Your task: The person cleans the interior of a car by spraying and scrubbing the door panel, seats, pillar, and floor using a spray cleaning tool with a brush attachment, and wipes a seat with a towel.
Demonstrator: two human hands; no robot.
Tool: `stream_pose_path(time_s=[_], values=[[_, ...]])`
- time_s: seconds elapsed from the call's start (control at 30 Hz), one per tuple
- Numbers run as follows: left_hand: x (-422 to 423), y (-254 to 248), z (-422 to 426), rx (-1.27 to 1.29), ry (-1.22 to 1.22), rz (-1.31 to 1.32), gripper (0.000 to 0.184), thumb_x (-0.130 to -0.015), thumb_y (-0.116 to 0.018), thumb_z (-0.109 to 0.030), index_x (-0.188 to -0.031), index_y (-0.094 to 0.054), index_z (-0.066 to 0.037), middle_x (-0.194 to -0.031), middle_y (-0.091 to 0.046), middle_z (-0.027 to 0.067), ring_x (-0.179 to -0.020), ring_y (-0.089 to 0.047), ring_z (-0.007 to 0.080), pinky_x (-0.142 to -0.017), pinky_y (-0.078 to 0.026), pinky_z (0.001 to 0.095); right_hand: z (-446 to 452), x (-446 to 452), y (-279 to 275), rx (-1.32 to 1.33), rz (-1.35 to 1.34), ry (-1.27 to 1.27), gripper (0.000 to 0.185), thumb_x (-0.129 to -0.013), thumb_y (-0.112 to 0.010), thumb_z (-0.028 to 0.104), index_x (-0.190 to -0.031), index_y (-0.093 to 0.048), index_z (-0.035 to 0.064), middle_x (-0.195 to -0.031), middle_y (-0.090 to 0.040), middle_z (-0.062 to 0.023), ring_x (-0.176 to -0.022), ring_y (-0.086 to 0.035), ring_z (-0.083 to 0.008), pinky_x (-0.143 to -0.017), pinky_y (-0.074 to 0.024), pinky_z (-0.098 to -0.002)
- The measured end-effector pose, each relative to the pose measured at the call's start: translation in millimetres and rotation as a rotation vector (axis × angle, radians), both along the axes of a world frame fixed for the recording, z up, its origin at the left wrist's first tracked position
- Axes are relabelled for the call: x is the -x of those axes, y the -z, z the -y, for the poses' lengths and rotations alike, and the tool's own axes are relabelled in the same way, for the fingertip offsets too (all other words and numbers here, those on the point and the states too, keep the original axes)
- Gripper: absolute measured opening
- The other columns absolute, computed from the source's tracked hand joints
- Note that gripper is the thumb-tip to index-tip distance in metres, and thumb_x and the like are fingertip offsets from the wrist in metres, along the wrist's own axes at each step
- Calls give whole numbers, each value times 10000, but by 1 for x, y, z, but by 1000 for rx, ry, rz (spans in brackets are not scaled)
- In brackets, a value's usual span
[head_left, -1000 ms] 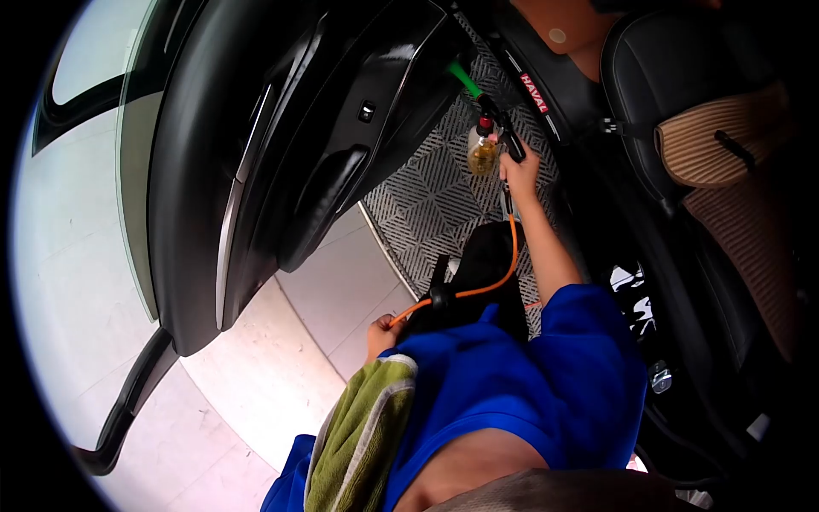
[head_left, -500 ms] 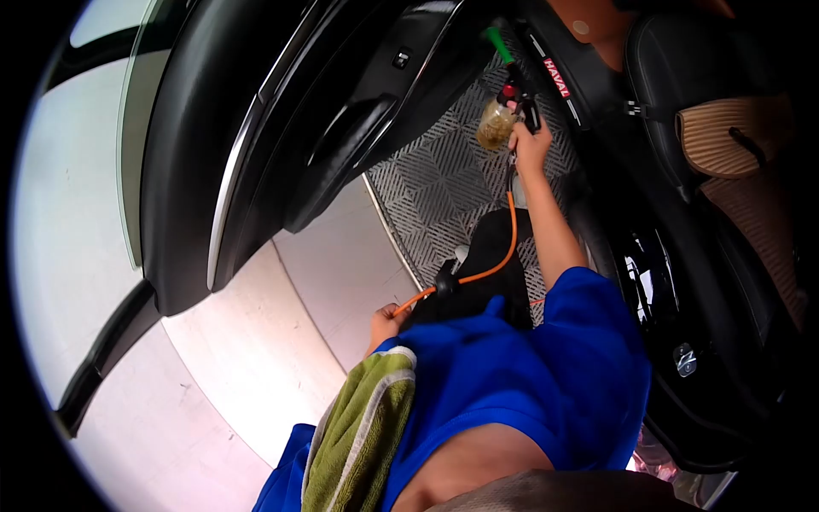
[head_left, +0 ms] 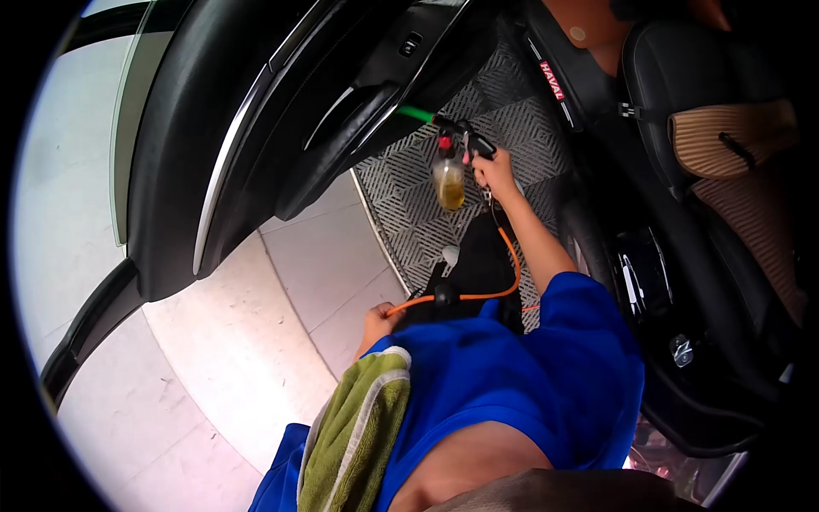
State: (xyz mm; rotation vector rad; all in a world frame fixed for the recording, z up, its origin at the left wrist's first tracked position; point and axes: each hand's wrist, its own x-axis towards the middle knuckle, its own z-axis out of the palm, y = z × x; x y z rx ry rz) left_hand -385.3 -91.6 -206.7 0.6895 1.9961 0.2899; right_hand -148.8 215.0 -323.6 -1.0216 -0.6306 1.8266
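Right hand (head_left: 496,175) is wrapped around the grip of a black spray gun (head_left: 479,146) with a red collar. Gun sits over the grey hatch-patterned floor matting (head_left: 520,136), between its pale left edge strip and the car sill on the right. Green tapered plastic nozzle (head_left: 415,113) points left at the lower edge of the open black car door (head_left: 256,171); can't tell if the tip touches. Clear bottle (head_left: 449,186), yellow liquid inside, attached at the collar, slightly blurred. Orange hose (head_left: 514,256) leaves the grip end, bends across the person's dark-trousered leg, passes a black round fitting (head_left: 445,295), ends up in the left hand (head_left: 376,321). Left fingers are closed narrow on it, near the matting's lower left corner. Green towel with grey trim (head_left: 363,418) drapes over the left side of the blue shirt (head_left: 486,375).
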Motion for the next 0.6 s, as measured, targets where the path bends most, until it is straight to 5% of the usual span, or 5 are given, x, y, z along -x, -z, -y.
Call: stream_pose_path(time_s=[0.07, 0.2, 0.33, 0.43, 0.6], values=[[-2, -1, 0, -12, -17, 17, 169, -802, -682, -149, -722, -635, -8, -549, -467, -49, -520, -382, 47, -467, -301, 249, -24, -4, 6, -42, 107, 68, 102, -742, -536, -45, -825, -582, -9, -529, -489, -11, -348, -380, -80, -338, -272, -243], [-13, -13, -12, 45, -54, -7, 183, -804, -683, -155, -707, -626, -11, -551, -463, -52, -519, -374, 44, -467, -300, 250, -94, -8, 51, -351, 504, 425, 413, -725, -657, 44, -1130, -602, -15, -812, -673, -77, -777, -596, -109, -728, -469, -244], [-15, -9, -9, 30, -159, -4, 198, -808, -681, -153, -684, -609, -16, -555, -456, -60, -519, -367, 41, -467, -295, 247, -124, -15, 23, -286, 650, 387, 418, -714, -642, 71, -1132, -629, 67, -834, -691, -103, -740, -621, -127, -705, -478, -284], [-21, -7, -11, 1, -142, -3, 210, -832, -672, -141, -668, -599, -32, -539, -446, -79, -483, -350, 29, -439, -257, 235, -129, -2, 29, -197, 891, 280, 430, -692, -619, 144, -1118, -644, 94, -836, -675, -166, -726, -653, -236, -689, -476, -307], [-26, -7, -20, -10, -156, 46, 179, -815, -676, -138, -693, -614, -24, -550, -456, -68, -503, -365, 38, -457, -283, 241, -119, -5, 36, -177, 667, 17, 384, -643, -657, 108, -1023, -681, 65, -776, -670, -152, -700, -639, -215, -680, -471, -313]])
